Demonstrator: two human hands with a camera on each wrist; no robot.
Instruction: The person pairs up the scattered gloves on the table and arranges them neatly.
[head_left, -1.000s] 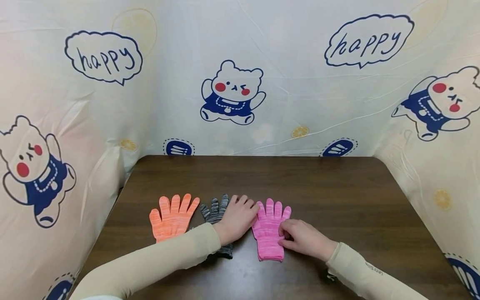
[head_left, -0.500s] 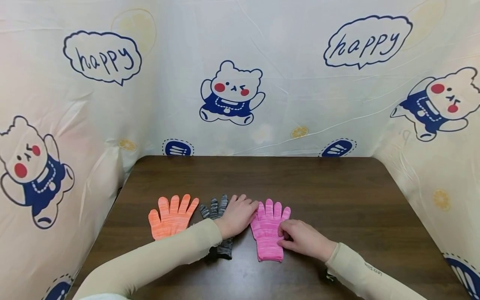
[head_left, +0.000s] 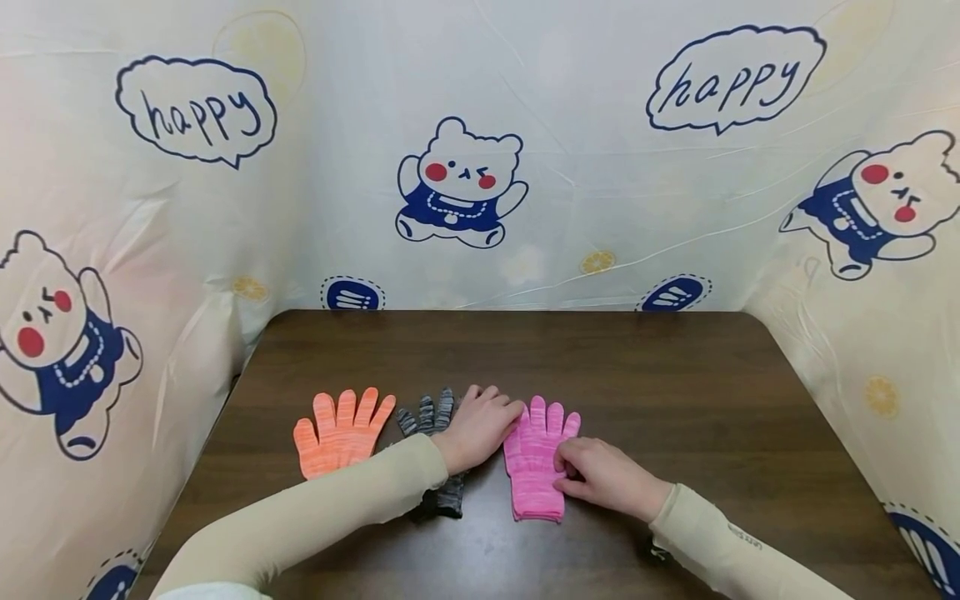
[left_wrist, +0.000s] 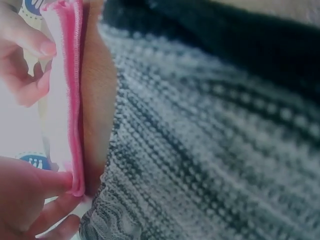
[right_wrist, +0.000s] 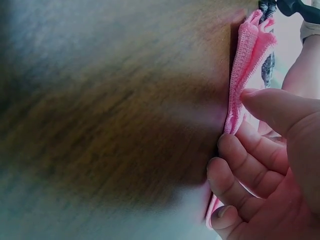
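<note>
A pink knitted glove [head_left: 536, 467] lies flat on the brown table with its cuff toward me. My left hand [head_left: 480, 425] reaches across the grey glove [head_left: 450, 496] and pinches the pink glove's left side by its outer finger, which it partly covers. On the right edge of the pink glove, my right hand [head_left: 607, 475] pinches the fabric between thumb and curled fingers. In the right wrist view, the thumb of the right hand [right_wrist: 280, 115] presses the pink cuff side. The grey knit fills much of the left wrist view. My left forearm hides part of the grey glove.
An orange glove [head_left: 341, 433] lies at the left, its lower part hidden under my left sleeve [head_left: 322, 517]. The wooden table [head_left: 637, 358] is bordered by a patterned cloth [head_left: 570, 125] at the back and both sides.
My left hand has shifted slightly right, farther over the pink glove's outer finger. The right hand stays at the glove's right edge, and the head view has moved a little.
</note>
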